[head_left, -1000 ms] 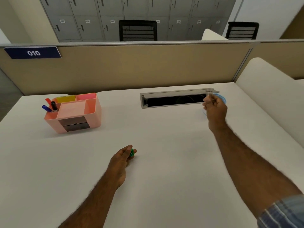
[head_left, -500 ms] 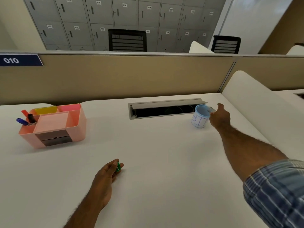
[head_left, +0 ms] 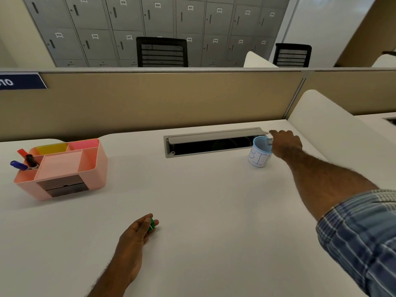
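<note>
Since a second ago your right hand (head_left: pixel 286 144) has gone from in front of the blue cup (head_left: pixel 259 156) to its right side, with the arm stretched far forward. Its fingers are curled round a small grey piece (head_left: pixel 269 142), held just over the cup's rim. What lies inside the cup cannot be seen. Your left hand (head_left: pixel 134 234) rests on the table (head_left: pixel 203 211) near you and pinches a small green clip (head_left: pixel 151 225). At the far left, the pink organiser (head_left: pixel 94 166) holds markers (head_left: pixel 23 161) in its corner compartment.
</note>
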{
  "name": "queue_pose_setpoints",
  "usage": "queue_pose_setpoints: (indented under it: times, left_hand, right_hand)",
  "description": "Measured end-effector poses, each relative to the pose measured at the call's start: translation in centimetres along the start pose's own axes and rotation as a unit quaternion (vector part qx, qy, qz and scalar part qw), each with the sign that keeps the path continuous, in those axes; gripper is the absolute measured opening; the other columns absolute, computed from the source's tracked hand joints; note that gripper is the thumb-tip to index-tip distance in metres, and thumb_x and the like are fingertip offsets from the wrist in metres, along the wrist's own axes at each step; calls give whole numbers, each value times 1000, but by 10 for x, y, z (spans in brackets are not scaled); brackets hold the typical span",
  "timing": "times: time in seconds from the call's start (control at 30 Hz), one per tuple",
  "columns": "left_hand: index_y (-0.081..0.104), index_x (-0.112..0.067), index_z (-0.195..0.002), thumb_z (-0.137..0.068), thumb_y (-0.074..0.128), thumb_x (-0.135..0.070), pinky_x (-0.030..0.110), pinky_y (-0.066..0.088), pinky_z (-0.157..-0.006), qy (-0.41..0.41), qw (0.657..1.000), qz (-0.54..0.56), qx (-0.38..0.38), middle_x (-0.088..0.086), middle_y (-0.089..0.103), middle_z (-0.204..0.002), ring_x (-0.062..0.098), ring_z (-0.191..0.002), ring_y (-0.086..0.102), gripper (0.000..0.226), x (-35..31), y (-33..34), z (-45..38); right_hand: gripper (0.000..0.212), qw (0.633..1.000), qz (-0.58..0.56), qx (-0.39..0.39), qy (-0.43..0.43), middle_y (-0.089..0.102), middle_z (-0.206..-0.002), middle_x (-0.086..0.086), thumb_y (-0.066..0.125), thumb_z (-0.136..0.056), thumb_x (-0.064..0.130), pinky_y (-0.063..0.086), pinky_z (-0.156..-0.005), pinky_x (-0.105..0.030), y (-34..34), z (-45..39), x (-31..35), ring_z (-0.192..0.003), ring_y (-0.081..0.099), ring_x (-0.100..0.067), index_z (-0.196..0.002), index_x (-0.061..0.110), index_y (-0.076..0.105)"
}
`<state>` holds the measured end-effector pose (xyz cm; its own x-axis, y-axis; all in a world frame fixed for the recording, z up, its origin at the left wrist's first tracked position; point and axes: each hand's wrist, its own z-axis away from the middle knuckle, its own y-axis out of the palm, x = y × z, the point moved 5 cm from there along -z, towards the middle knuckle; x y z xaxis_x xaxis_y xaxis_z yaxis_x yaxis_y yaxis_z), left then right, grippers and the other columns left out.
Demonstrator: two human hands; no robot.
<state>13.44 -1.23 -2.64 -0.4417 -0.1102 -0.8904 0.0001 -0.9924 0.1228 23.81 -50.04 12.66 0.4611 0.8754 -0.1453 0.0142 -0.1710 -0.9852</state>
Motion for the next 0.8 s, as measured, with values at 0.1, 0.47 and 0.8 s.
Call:
queue_pose_setpoints:
  times: [0.1, 0.47, 0.8]
  left_hand:
    - [65, -19, -116, -99, 50, -23, 34, 41, -88, -1, 1000, -7, -3, 5, 73, -109, 19, -104, 62, 23, -1, 0, -1]
    - [64, -15, -124, -96, 56, -22, 26, 45, -82, -4, 1000, 7, -1, 7, 73, -112, 9, -100, 64, 31, -3, 1, 5]
    - [64, -15, -127, -91, 62, -25, 35, 39, -97, -7, 1000, 14, 2, 1, 74, -109, 16, -102, 64, 37, -9, 6, 11]
  right_hand:
    - [53, 1000, 11, 9, -2, 57, -131, -14, 56, -90, 27, 41, -98, -43, -7, -6, 3, -120, 49, -33, -140, 20, 42]
    - [25, 762, -602, 35, 237, 64, -121, -18, 52, -95, 20, 47, -72, -31, 0, 13, 9, -84, 60, -18, -109, 4, 65]
    - [17, 432, -859, 228, 153, 74, -90, 3, 57, -91, 24, 42, -68, -24, 13, 126, 119, -76, 56, -9, -99, 14, 69]
